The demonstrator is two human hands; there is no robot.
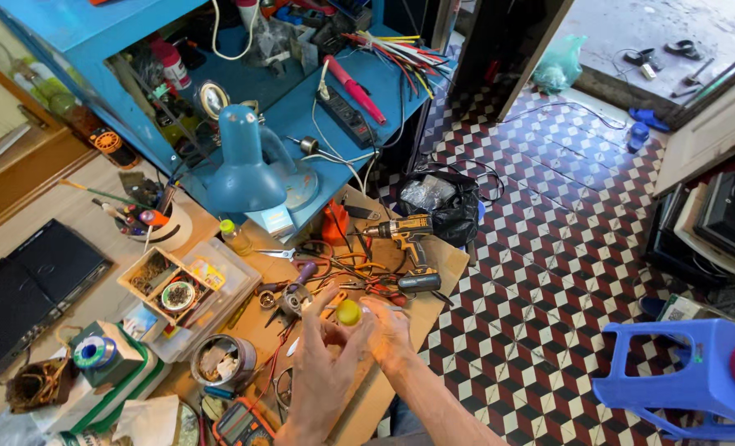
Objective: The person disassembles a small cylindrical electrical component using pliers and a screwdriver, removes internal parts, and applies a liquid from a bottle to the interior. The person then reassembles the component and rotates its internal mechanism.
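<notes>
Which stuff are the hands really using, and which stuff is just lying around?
In use:
small round yellow-green ball, pinched between both hands
left hand
right hand

Just lying about:
yellow and black cordless drill
blue desk lamp
blue plastic stool
black power strip
spool of solder wire
clear plastic parts box

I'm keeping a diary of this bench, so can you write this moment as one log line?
hands: left and right both on small yellow ball | where: above cluttered workbench | nearby: cordless drill, blue lamp
</notes>
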